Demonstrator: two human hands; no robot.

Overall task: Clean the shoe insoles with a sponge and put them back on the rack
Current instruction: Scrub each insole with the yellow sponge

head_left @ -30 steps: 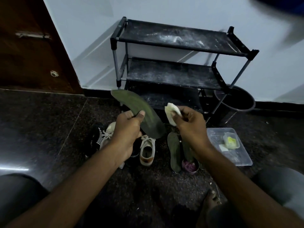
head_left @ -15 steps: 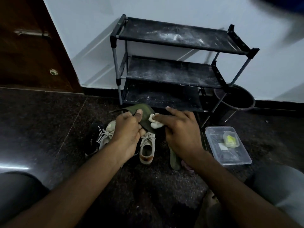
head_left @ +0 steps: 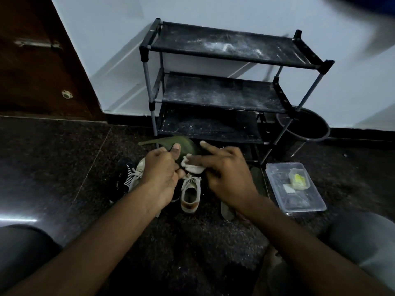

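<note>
My left hand [head_left: 161,177] grips a dark green insole [head_left: 185,144], thumb on its top face, holding it nearly flat in front of the black three-shelf rack [head_left: 218,92]. My right hand [head_left: 227,174] presses a pale sponge [head_left: 192,165] onto the insole with straight fingers; the index finger points out over it. A second insole [head_left: 227,210] lies on the floor under my right wrist, mostly hidden by the arm.
A beige sneaker [head_left: 190,194] and a black striped shoe [head_left: 124,180] lie on the dark floor below my hands. A clear plastic box [head_left: 299,201] with a yellow item sits to the right. A dark bucket [head_left: 305,127] stands beside the rack. A brown door is at far left.
The insole came down from upright to nearly flat. My right hand brought the sponge onto it and has slid it along the surface toward my left hand.
</note>
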